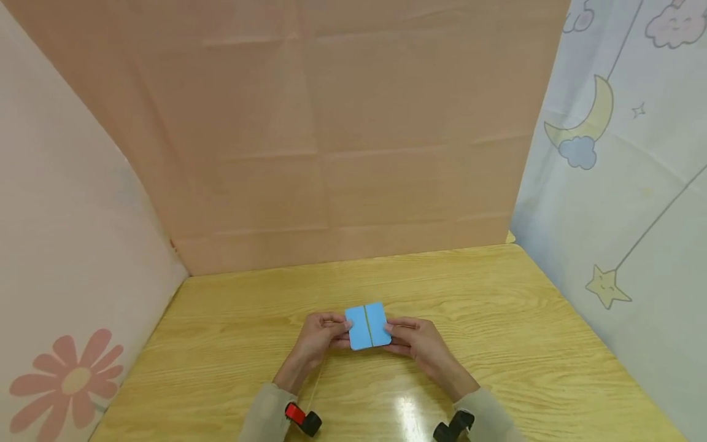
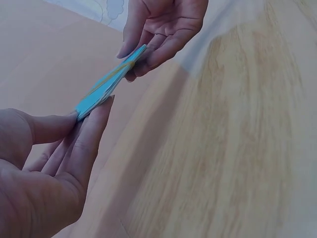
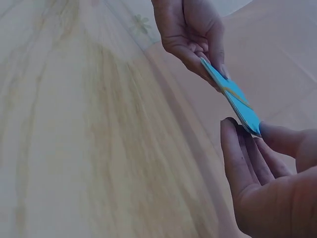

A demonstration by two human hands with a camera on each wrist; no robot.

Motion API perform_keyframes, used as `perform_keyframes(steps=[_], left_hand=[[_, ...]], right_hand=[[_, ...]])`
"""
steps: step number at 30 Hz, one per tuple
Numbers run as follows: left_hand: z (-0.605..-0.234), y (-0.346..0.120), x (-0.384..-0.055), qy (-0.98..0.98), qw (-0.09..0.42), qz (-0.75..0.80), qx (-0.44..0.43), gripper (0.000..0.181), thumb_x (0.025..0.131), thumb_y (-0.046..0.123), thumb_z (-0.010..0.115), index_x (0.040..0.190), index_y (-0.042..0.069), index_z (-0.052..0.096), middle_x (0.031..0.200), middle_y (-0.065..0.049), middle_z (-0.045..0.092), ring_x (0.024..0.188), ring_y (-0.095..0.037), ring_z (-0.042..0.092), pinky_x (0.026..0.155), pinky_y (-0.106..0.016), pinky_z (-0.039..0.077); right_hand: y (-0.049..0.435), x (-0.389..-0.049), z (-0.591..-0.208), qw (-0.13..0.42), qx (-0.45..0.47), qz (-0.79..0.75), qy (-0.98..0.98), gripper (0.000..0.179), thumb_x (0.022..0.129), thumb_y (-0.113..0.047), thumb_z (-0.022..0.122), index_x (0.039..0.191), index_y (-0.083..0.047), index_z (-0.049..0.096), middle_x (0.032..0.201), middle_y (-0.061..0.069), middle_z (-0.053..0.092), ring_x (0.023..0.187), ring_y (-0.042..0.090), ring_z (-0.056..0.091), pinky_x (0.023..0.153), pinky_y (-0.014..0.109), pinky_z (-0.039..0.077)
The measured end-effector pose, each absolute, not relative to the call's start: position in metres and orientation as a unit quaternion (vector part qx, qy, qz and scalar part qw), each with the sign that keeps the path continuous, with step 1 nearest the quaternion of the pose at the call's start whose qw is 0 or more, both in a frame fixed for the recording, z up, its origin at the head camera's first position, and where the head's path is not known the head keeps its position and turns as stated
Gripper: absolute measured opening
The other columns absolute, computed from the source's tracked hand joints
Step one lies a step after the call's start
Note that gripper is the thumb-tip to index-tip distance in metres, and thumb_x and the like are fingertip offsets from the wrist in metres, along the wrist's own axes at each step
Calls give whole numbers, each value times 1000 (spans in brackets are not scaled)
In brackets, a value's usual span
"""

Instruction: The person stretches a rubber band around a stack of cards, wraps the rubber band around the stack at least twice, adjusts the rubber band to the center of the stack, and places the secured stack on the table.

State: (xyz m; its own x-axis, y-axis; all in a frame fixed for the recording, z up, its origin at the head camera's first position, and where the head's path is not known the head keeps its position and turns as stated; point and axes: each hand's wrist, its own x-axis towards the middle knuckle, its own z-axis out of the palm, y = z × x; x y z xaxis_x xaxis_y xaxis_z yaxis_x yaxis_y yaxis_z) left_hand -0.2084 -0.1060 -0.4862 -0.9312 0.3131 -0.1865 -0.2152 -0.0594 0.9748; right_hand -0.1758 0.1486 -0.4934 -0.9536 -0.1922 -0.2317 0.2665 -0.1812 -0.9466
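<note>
A thin stack of light-blue cards (image 1: 359, 328) with rounded corners is held above the table between both hands. A yellowish rubber band (image 1: 369, 325) runs across its middle. My left hand (image 1: 318, 336) pinches the left edge, thumb on top and fingers underneath. At the opposite edge my right hand (image 1: 422, 344) pinches the stack in the same way. Seen edge-on in the left wrist view, the stack (image 2: 101, 91) shows several layers. The right wrist view shows the band (image 3: 237, 97) wrapping round the side. The underside is hidden.
The wood-grain table (image 1: 221, 344) spreads beneath the hands. A brown sheet (image 1: 331, 153) stands behind it. Patterned cloth hangs at the left (image 1: 66, 215) and right (image 1: 635, 215). Straps with black pieces (image 1: 312, 423) sit at both wrists.
</note>
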Motion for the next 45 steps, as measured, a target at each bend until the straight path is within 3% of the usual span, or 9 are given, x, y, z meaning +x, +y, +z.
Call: perform_keyframes(steps=[8,26,39,45], left_hand=[[-490,-104,-209,670,206,711,49,24,98,6,73,114,-11,68,81,-2,76,72,-14,75,75,-34,67],[-492,-95,-215,681,202,702,46,28,99,9,72,119,-10,71,89,-5,77,74,-15,78,76,-34,67],[-493,-88,-234,709,185,680,19,22,99,12,74,112,-6,75,92,-9,77,72,-14,77,74,-34,66],[-495,-84,-249,720,184,669,16,20,99,10,73,109,-7,76,88,-10,77,70,-14,76,72,-34,66]], right_hand=[[161,-177,-494,139,19,-747,650,49,101,-17,73,141,8,61,108,0,78,95,12,76,87,31,65],[173,-189,-493,149,3,-728,670,39,101,-13,72,130,12,67,96,1,76,84,11,75,83,32,66],[170,-212,-488,136,23,-702,699,32,101,-7,69,126,13,68,109,15,77,85,16,78,81,34,66],[170,-228,-488,135,32,-685,716,28,100,-5,69,122,12,71,103,16,78,80,16,77,78,35,67]])
